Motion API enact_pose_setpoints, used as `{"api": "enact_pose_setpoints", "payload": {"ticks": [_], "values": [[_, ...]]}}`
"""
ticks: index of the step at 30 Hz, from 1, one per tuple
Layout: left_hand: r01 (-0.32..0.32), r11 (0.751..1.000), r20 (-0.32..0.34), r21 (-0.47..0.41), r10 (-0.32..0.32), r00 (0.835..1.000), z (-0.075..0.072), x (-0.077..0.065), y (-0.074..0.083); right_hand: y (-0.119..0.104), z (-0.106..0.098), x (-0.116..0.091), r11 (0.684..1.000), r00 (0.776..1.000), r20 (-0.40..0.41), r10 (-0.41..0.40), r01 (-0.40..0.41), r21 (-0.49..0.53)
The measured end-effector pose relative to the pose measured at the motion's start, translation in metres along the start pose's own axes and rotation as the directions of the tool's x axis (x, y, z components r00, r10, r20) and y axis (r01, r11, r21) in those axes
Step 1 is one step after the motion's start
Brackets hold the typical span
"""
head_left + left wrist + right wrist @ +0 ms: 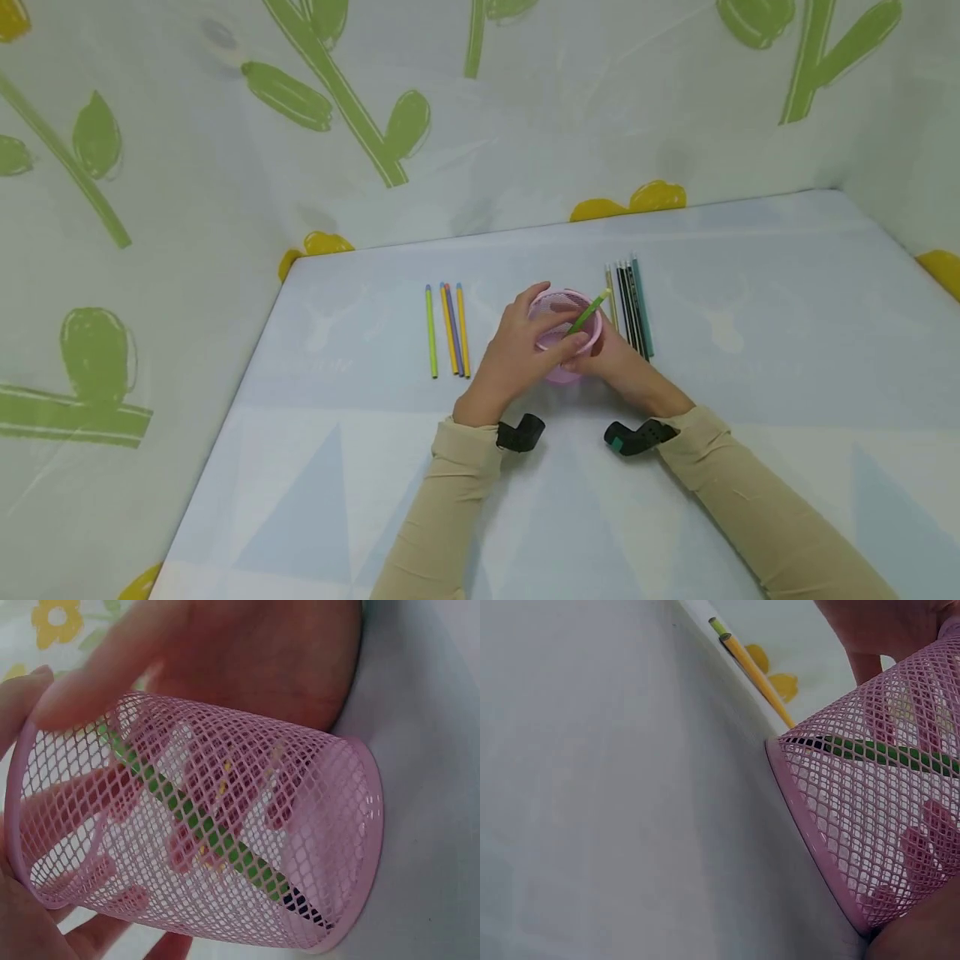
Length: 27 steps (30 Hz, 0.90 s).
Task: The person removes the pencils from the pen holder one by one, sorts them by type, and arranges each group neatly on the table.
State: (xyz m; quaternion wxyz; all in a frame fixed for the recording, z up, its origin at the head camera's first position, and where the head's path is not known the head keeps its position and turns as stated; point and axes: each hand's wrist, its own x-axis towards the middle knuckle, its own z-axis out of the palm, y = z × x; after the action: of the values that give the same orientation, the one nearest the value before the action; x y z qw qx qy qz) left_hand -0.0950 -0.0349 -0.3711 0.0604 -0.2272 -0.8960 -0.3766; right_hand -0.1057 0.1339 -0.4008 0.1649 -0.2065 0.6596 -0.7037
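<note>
A pink mesh pencil cup (pixel 564 377) stands upright between the hands. My right hand (pixel 611 358) grips its right side, fingers wrapped behind the mesh. The left hand (pixel 517 346) arches over the cup's mouth from the left, its thumb and forefinger on either side of a green pencil (pixel 591 310). That green pencil (pixel 195 817) leans inside the cup, its dark, tapered end (pixel 307 907) down at the base and its upper end sticking out past the rim. Through the mesh, in the left wrist view, several fingertips show behind the cup.
Left of the cup lie several pencils (pixel 431 333) in green, yellow and purple. To the right, close by the right hand, lies a row of darker pencils (pixel 630 308). Patterned cloth covers the table (pixel 360 483), with a flower-printed wall behind.
</note>
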Motion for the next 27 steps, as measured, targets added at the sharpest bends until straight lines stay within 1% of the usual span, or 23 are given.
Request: {"api": "enact_pose_setpoints", "payload": {"ticks": [3,6,9,12,15,18,22,25,27], "values": [[0.018,1.0,0.025,0.022,-0.018,1.0,-0.002,-0.001,0.003,-0.002,0.001,0.001,0.999,1.0,0.007,-0.022,0.022,-0.03],[0.02,0.997,0.038,0.07,-0.023,0.999,-0.002,-0.001,0.004,0.005,-0.001,0.002,0.999,1.0,0.019,-0.019,0.019,-0.037],[-0.018,0.988,0.031,0.15,0.013,0.999,-0.003,0.0,0.004,0.013,-0.004,0.004,0.999,0.999,0.024,-0.03,0.031,-0.042],[-0.083,0.979,0.023,0.187,0.08,0.996,-0.002,0.001,0.003,0.017,-0.006,0.006,0.996,0.998,0.019,-0.056,0.057,-0.064],[-0.142,0.976,0.02,0.166,0.141,0.99,-0.001,0.002,0.005,0.018,-0.008,0.004,0.994,0.999,0.011,-0.049,0.05,-0.098],[-0.161,0.976,0.015,0.144,0.161,0.987,0.0,0.002,0.006,0.015,-0.007,0.001,0.992,1.0,-0.005,-0.02,0.019,-0.128],[-0.168,0.973,0.011,0.157,0.168,0.986,0.0,0.002,0.004,0.004,-0.003,-0.001,0.992,1.0,-0.026,-0.012,0.009,-0.128],[-0.208,0.967,0.033,0.149,0.205,0.978,-0.003,0.002,0.001,-0.002,0.0,-0.002,0.994,0.999,-0.028,-0.025,0.021,-0.111],[-0.228,0.968,0.059,0.105,0.223,0.973,-0.007,0.002,-0.002,-0.003,0.001,-0.002,0.994,0.999,-0.033,-0.018,0.014,-0.11]]}}
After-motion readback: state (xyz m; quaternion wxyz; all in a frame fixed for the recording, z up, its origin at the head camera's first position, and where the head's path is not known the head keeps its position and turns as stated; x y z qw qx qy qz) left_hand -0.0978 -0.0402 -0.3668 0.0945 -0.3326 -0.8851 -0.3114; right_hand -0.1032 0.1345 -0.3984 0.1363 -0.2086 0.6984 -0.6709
